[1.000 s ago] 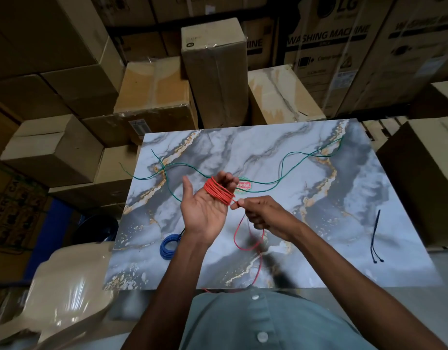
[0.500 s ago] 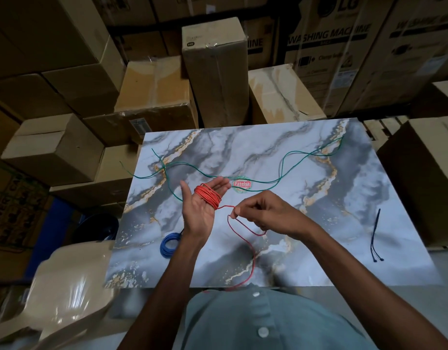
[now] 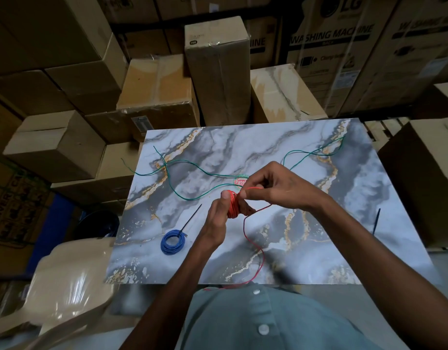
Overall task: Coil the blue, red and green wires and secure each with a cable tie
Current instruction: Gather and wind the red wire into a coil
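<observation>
left hand (image 3: pixel 217 213) grips red coil (image 3: pixel 233 207), right hand (image 3: pixel 273 185) pinches strand just beside it; slack tail cd snag tabletop (image 3: pixel 344 223) edge, loosening turns.

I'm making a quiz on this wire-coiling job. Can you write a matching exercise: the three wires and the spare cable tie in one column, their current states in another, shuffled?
Things:
1. blue wire
2. red wire
3. green wire
4. spare cable tie

States:
A. lies loose and uncoiled across the far half of the table
B. partly wound on the left hand, fed by the right hand
C. lies unused near the table's right edge
D. coiled, tied, lying on the table

Pairs: 1-D, 2-B, 3-A, 4-C
</observation>
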The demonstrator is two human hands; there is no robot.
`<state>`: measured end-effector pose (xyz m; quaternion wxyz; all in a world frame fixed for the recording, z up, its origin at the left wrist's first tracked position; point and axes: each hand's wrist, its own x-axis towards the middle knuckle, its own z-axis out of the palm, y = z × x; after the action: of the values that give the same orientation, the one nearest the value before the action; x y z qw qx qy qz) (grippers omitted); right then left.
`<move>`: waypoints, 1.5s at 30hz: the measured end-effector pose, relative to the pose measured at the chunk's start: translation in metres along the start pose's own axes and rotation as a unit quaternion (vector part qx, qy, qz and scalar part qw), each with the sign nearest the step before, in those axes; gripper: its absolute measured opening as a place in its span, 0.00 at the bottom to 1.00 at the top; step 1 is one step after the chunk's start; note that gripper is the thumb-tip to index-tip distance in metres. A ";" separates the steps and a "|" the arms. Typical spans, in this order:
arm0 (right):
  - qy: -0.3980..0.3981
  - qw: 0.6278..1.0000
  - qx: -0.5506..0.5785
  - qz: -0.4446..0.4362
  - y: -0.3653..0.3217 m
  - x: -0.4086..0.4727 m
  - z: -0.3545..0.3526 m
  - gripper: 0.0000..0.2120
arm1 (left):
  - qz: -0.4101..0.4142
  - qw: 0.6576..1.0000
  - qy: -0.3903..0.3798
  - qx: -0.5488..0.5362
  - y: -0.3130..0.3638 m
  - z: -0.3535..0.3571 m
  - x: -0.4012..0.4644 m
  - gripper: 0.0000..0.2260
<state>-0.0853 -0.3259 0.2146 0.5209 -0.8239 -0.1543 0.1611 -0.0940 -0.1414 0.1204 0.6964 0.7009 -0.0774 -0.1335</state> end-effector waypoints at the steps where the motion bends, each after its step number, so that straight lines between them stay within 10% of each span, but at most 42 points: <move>1: -0.002 1.000 0.003 0.000 0.000 0.001 -0.001 0.08 | 0.002 1.000 -0.011 0.001 0.000 0.000 -0.001 0.29; 13: 0.052 0.998 0.015 -0.018 0.013 0.020 -0.010 0.05 | -0.044 0.996 -0.077 -0.005 0.011 0.007 -0.011 0.23; 25: 0.091 0.996 0.006 0.011 0.052 0.033 -0.008 0.23 | -0.116 0.976 -0.113 -0.149 0.021 -0.006 -0.012 0.21; 41: 0.431 0.879 -0.154 0.134 0.119 0.060 -0.003 0.31 | -0.150 0.925 -0.086 -0.340 0.033 0.000 -0.010 0.23; 45: 0.494 0.865 -0.016 0.088 0.099 0.072 -0.015 0.30 | -0.138 0.927 -0.092 -0.336 0.038 0.000 -0.006 0.23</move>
<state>-0.0057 -0.3476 0.1232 0.4998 -0.8139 0.1937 -0.2240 -0.0966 -0.1403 0.1585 0.8554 0.4142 0.0058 -0.3108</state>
